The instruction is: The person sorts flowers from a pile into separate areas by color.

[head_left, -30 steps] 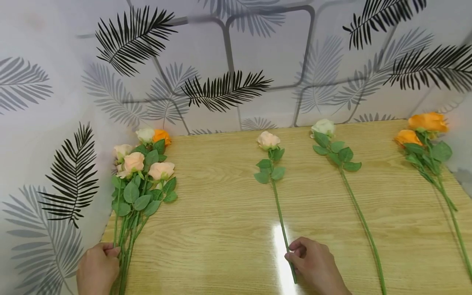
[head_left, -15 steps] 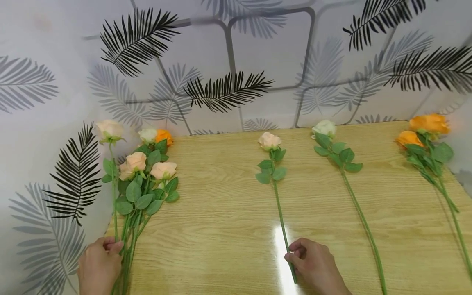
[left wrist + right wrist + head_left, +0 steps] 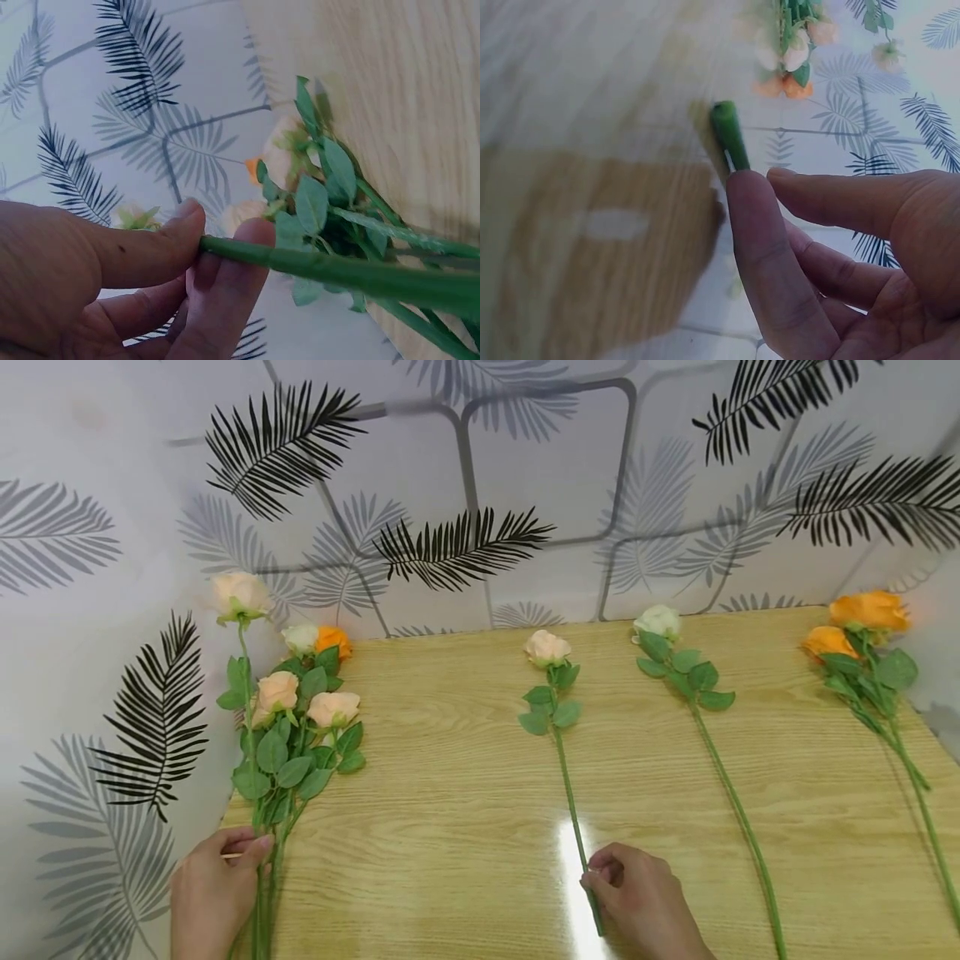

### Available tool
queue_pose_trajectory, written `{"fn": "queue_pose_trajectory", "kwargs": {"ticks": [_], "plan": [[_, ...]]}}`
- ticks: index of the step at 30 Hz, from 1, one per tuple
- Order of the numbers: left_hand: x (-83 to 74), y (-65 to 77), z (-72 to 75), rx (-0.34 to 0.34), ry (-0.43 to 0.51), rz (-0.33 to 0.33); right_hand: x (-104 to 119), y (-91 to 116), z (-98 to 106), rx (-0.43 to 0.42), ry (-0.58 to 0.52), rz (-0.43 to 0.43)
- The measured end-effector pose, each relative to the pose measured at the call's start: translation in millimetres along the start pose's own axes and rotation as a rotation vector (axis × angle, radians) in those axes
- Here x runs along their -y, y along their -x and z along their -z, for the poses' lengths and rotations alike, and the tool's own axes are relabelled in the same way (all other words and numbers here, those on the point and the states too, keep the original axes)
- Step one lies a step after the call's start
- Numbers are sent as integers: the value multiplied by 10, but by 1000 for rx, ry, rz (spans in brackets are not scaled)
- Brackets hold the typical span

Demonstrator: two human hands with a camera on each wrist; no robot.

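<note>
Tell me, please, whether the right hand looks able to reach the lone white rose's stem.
Probably yes: only tabletop shows between the right hand and the white rose's stem, though that hand pinches a peach rose's stem and may need to release it.

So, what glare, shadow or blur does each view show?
Head view: a white glare strip on the table, beside the right hand; left wrist view: the held stem looks soft near the right edge; right wrist view: the far flowers look soft, and a darker table patch may be shadow or reflection.
</note>
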State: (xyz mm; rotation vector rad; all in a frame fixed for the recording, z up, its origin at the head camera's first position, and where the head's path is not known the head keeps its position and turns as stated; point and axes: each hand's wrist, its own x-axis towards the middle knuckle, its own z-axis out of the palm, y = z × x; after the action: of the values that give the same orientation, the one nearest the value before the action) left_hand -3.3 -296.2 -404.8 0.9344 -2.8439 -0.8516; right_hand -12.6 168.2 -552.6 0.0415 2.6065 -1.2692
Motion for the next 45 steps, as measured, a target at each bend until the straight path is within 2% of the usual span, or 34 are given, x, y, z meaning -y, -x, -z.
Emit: {"fn": "queue_pose_trajectory", "kwargs": {"ticks": [4, 8, 10, 13, 15, 20, 23, 34, 40, 45], "plan": [[-99, 39, -6, 3, 30, -21, -43, -22, -10, -17, 14, 35], [-205, 67, -8, -4, 41, -40, 31, 7, 13, -41, 18, 58], [-251, 82, -5, -3, 45, -45, 80, 34, 23, -63, 12, 97], [-316, 112, -1, 29, 66, -44, 136, 62, 36, -78, -10, 140], [-374, 130, -12, 71, 95, -42, 172, 74, 54, -73, -11, 137], [-573, 195, -102, 176, 199, -55, 444, 153, 177, -2, -130, 58], [-690, 254, -181, 216, 257, -88, 609, 209, 252, 31, -189, 45], [-1071, 456, -432, 301, 366, -275, 682, 268, 255, 15, -244, 117], [-1228, 558, -523, 363, 443, -318, 670, 291, 272, 115, -351, 222], [-1336, 633, -599, 415, 513, -330, 698, 306, 285, 164, -432, 232]]}}
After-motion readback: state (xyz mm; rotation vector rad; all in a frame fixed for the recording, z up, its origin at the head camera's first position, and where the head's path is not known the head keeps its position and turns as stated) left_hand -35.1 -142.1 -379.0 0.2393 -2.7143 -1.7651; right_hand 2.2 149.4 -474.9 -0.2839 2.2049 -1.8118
